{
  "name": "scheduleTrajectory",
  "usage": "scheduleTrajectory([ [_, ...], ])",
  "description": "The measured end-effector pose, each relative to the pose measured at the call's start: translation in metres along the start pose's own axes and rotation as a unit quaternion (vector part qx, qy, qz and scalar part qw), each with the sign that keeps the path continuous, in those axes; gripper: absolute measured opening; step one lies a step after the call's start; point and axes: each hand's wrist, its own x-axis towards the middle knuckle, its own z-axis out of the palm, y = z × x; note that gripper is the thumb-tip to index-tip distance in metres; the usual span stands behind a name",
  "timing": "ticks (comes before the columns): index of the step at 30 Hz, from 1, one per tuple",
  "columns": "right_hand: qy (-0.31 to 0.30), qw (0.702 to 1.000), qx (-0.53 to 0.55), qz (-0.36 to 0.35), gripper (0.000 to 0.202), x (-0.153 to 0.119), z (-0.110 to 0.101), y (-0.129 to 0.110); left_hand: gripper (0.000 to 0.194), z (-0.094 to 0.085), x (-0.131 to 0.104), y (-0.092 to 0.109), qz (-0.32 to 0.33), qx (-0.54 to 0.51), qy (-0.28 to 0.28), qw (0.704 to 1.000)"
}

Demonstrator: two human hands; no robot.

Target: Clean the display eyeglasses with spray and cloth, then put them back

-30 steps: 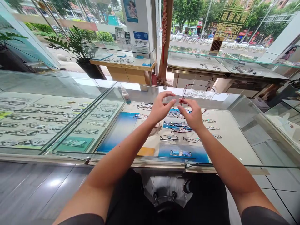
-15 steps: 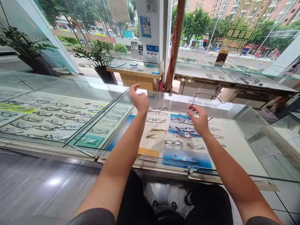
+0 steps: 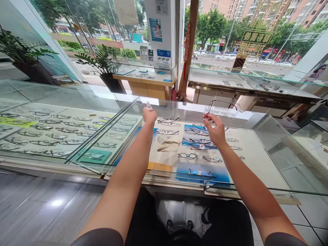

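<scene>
My left hand [image 3: 149, 116] is at the far edge of the glass display counter [image 3: 179, 106], fingers wrapped round a small whitish spray bottle [image 3: 148, 105] whose top sticks up above the fist. My right hand [image 3: 216, 129] holds a pair of thin dark-framed eyeglasses [image 3: 222, 101] in its fingertips, raised above the counter. Beneath the glass, below and between my hands, lie several pairs of glasses [image 3: 188, 156] on white and blue mats. A crumpled beige cloth [image 3: 167, 146] and a flat orange-yellow piece [image 3: 160, 167] lie there too.
To the left, another section of the counter holds rows of eyeglasses [image 3: 57, 136]. Beyond stand a wooden display case [image 3: 148, 89], a potted plant [image 3: 106, 78] and a tree trunk [image 3: 188, 58]. A printed sign [image 3: 222, 112] lies along the counter's far side.
My left hand has gone from loosely curled fingers to closing round the small spray bottle, whose top now shows. My right hand still holds the eyeglasses in about the same place. The view has shifted slightly.
</scene>
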Motion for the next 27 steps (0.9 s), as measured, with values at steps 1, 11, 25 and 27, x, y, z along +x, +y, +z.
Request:
scheduleTrajectory([
  [1,0.001,1.0,0.001,0.001,0.036,0.0,0.0,-0.001,0.034,0.0,-0.001,0.001,-0.014,-0.002,0.023,1.0],
  [11,0.011,0.999,0.031,0.016,0.035,0.002,-0.002,-0.009,0.036,0.016,-0.044,0.088,-0.065,-0.247,-0.117,0.96],
  [25,-0.087,0.98,0.166,0.067,0.039,0.004,-0.004,-0.021,0.091,0.033,-0.123,0.133,-0.071,-0.293,-0.453,0.839],
  [27,-0.115,0.969,0.206,0.077,0.039,0.004,-0.004,-0.022,0.089,0.04,-0.124,0.129,-0.055,-0.274,-0.409,0.869],
])
